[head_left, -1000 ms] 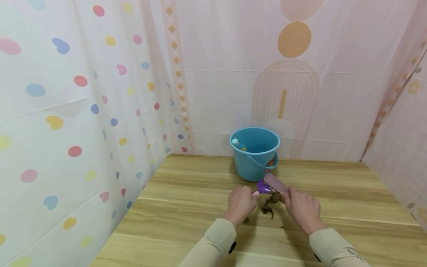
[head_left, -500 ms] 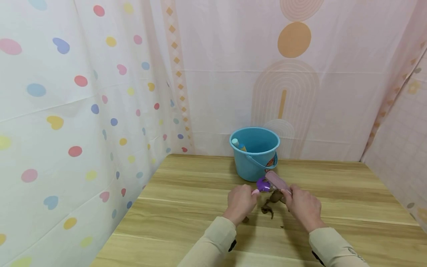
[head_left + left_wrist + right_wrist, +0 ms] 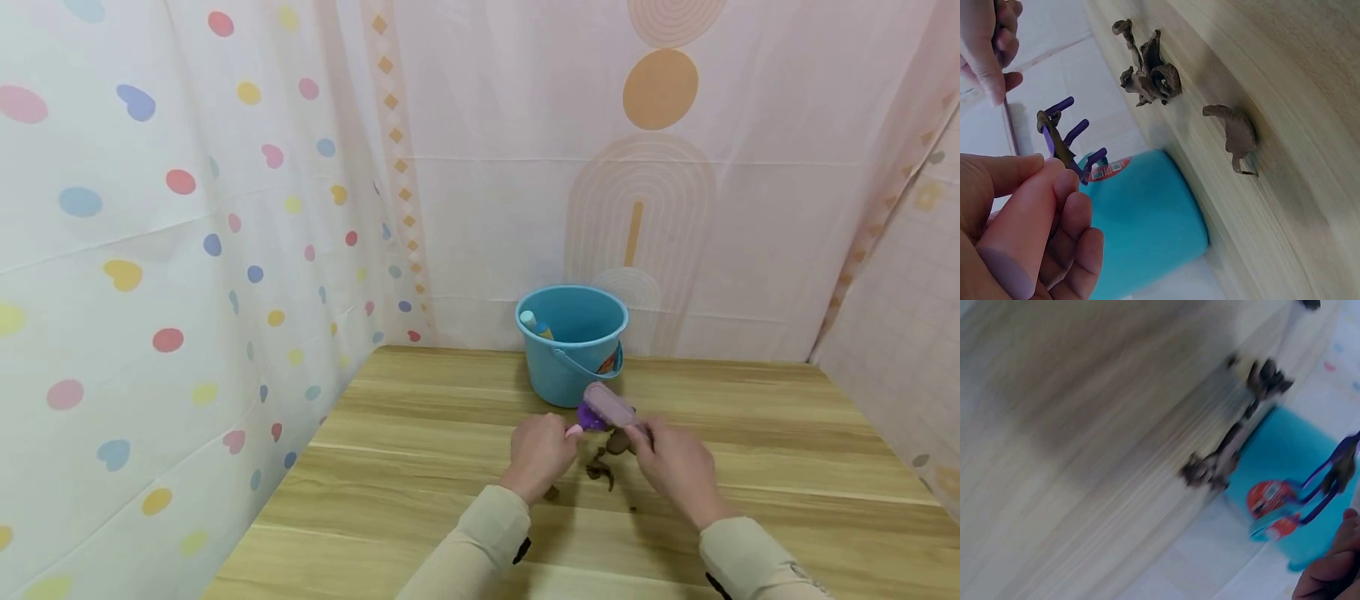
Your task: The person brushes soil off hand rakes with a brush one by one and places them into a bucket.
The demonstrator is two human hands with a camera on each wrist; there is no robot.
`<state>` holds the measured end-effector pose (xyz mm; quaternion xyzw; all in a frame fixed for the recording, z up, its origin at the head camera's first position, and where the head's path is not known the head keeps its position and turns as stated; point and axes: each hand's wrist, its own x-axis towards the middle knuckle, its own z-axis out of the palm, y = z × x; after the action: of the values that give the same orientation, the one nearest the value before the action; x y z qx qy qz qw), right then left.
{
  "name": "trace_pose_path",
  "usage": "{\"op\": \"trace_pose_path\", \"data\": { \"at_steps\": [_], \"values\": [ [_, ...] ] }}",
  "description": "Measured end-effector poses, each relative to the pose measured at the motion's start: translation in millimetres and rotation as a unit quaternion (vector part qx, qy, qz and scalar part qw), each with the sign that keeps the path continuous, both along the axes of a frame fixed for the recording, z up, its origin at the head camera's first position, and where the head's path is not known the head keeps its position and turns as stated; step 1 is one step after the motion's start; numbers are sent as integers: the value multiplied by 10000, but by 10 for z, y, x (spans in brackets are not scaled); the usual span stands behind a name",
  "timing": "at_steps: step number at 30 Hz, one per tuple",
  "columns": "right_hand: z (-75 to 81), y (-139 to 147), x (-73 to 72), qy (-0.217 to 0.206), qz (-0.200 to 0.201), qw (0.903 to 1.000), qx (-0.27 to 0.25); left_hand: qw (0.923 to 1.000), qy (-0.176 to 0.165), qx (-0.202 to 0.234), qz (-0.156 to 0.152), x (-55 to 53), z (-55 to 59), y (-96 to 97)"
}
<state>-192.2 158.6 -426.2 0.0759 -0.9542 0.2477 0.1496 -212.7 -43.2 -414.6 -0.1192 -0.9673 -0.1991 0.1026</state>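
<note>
My left hand (image 3: 543,457) grips the pink handle (image 3: 1022,228) of a small toy rake whose purple tines (image 3: 1079,131) stick out past my fingers. Brown, clay-like material (image 3: 1054,132) clings to the rake's head. My right hand (image 3: 681,467) holds a flat, dusty-pink tool with a rounded end (image 3: 611,405), which overlaps the purple rake head in the head view. Crumpled brown scraps lie on the table below: a clump (image 3: 1150,72) and a separate curled piece (image 3: 1232,132). In the right wrist view only part of my right hand (image 3: 1335,565) shows at the lower right.
Just beyond the tools stands a blue bucket (image 3: 558,375) with its handle hanging at the front and tube-like things (image 3: 530,322) inside. The wood-grain table (image 3: 420,467) ends at patterned curtains (image 3: 480,233) behind and at the sides.
The pink tool in my right hand shifts slightly up and right, then back left over the rake head, covering more of it. My left hand stays nearly still; the bucket does not move.
</note>
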Motion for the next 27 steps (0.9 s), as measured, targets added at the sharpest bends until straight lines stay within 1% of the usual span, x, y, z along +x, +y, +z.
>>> {"op": "trace_pose_path", "data": {
  "at_steps": [1,3,5,8,11,18,27],
  "values": [
    [-6,-32,12,24,81,9999,57,10000,6,-4,6,1,-1,4],
    [-23,-78,31,90,73,9997,235,10000,-4,2,13,5,3,12],
    [-40,-98,41,82,-41,9992,402,10000,23,-13,6,9,0,17],
    [-61,-92,36,28,-236,9984,519,10000,58,-62,-14,16,-7,23],
    [-69,-67,17,-107,-292,9977,610,9999,75,-105,-7,19,-16,30],
    [-91,-5,-2,-232,-382,9968,659,9999,98,-80,2,19,-18,40],
    [-126,39,-21,-7,-386,9966,727,9999,67,-127,7,24,-19,57]
  ]
}}
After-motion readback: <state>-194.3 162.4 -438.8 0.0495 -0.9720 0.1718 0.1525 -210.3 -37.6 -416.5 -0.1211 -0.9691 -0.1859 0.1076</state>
